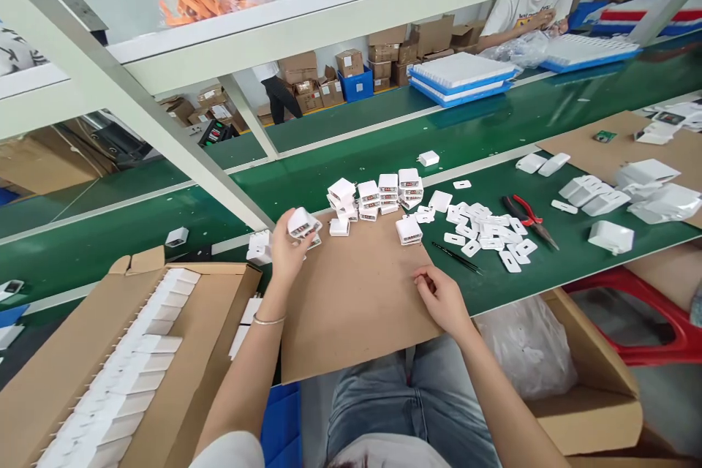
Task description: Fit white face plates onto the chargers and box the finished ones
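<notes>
My left hand (pixel 286 252) is wrapped round a white plug-in charger (pixel 301 222), held above the left back of a brown cardboard sheet (pixel 351 292). Another white piece shows just under its fingers, partly hidden. My right hand (pixel 443 298) lies at the sheet's right edge, fingers curled together, with nothing visible in them. Beyond the hands stand stacked white chargers (pixel 388 190), their port ends facing me. A single charger (pixel 409 229) sits on the sheet ahead of my right hand. Black tweezers (pixel 456 257) and loose white cover plates (pixel 485 230) lie to its right.
Red-handled pliers (pixel 529 219) lie beyond the plates. At left, a carton (pixel 208 322) holds a row of white chargers. A metal shelf post (pixel 180 124) rises at back left. More white housings (pixel 597 194) stand at right. Across the green bench, a person handles clear plastic.
</notes>
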Demonstrator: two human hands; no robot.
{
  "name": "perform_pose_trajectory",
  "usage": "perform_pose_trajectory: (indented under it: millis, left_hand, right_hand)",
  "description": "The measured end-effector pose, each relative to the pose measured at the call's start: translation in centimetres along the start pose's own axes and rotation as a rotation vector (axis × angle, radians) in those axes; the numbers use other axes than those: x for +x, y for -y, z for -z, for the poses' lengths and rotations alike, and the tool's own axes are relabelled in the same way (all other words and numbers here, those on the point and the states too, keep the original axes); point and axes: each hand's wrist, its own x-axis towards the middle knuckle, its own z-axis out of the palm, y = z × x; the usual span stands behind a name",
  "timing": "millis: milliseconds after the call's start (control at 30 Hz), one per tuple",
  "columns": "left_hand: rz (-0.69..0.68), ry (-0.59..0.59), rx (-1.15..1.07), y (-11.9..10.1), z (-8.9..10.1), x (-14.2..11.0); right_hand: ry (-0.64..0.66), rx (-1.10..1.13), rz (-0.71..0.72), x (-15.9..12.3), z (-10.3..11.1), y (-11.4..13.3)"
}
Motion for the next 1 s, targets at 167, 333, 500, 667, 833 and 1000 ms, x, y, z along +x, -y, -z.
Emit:
perform_pose_trajectory:
  millis: [167,333,500,667,833,1000]
  left_hand:
    - [-0.128,0.408,0.030,-4.9,-5.5,-3.3]
    - [-0.112,0.515,0.090,-7.2,-8.2,-5.6]
    - [-0.108,0.457,0.186,-5.0,-4.9,-4.5]
    - [0.056,0.230,0.505,-0.3,-2.0,-0.3]
    - [0.002,0.431,0.517,1.1,-1.3,1.0]
    - [-0.083,0.421,0.561,-1.2,-2.5,-2.1]
  right_hand:
    - [-0.013,0.022,-0.006,0.0,0.0,0.0]
    - [-0.016,0.012,0.007,-0.2,0.1,0.0]
    - [-0.029,0.012,0.015,-0.3,-0.1,-0.1]
    - [-0.047,-0.013,0.026,-0.2,0.0,-0.3]
    - [-0.056,-0.021,0.042,0.0,0.0,-0.1]
    - [-0.148,0.144,0.048,0.2,-0.2,-0.2]
